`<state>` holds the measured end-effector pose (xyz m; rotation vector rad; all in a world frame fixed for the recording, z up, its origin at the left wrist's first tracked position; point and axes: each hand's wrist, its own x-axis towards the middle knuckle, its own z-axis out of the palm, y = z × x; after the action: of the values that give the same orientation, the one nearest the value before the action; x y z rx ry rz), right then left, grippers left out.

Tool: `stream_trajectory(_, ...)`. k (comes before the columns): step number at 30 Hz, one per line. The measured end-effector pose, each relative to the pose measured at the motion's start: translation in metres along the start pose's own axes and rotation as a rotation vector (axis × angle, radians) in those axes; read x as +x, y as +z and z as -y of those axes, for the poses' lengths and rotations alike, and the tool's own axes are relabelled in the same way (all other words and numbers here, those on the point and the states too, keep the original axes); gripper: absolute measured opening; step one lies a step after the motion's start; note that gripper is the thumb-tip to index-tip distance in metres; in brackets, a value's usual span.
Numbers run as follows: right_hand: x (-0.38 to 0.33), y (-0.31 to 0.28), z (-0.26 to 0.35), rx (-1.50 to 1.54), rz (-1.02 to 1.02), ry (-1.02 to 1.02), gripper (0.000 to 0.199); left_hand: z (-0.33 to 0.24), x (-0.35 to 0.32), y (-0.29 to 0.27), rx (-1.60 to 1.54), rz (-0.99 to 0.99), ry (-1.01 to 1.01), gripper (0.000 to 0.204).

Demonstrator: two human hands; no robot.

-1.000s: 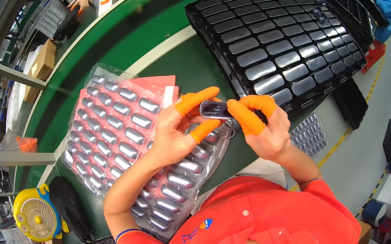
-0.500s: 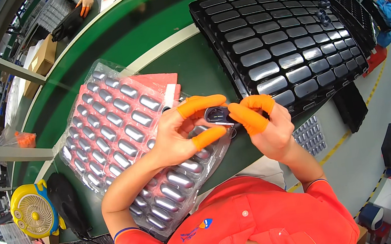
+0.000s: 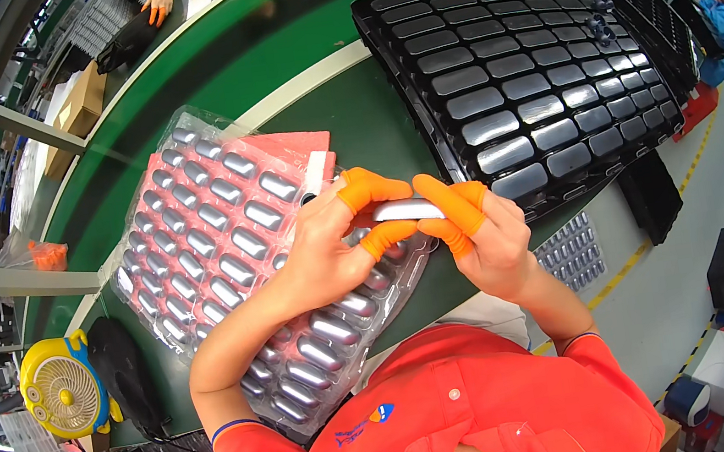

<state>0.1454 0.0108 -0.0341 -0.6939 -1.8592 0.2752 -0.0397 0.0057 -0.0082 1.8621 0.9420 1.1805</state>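
Between my two hands is a small oval silver-grey shell (image 3: 409, 210), its long smooth side facing up. My left hand (image 3: 333, 237) pinches its left end with thumb and forefinger. The right end is gripped by the fingers of my right hand (image 3: 485, 229). Orange finger cots cover the fingertips of both hands. Under and beside my left hand lies a clear plastic tray (image 3: 376, 340) with rows of similar silver-grey oval pieces. Pink foam sheet (image 3: 300, 147) shows beneath it.
A large black tray (image 3: 422, 125) with rounded pockets stands at the right, with a few small dark parts (image 3: 601, 30) on it. A yellow fan (image 3: 65, 397) is at the left. Across the green bench (image 3: 347, 117), another person's hand (image 3: 160, 3) rests near a black bag (image 3: 126, 45).
The shell has been turned: its dark, hollow side showed before, and its smooth silver side shows now. My right fingers have shifted round its right end.
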Motion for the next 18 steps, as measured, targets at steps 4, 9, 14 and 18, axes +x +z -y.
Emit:
stream_trajectory(4, -0.002, 0.004, 0.002, -0.073, -0.005, -0.08, 0.035, 0.001, -0.004, 0.0, 0.014, 0.075, -0.054, 0.025)
stream_trajectory(9, -0.006, 0.006, 0.004, -0.104, -0.028, -0.041, 0.031, -0.006, -0.006, 0.008, -0.126, 0.078, -0.287, 0.018)
stream_trajectory(14, 0.004, -0.007, 0.0, 0.028, 0.044, 0.143, 0.025, -0.016, 0.013, 0.002, -0.234, 0.151, -0.39, 0.013)
stream_trajectory(18, 0.007, -0.008, 0.006, 0.072, -0.015, 0.279, 0.022, -0.019, 0.013, -0.007, -0.335, 0.17, -0.422, 0.017)
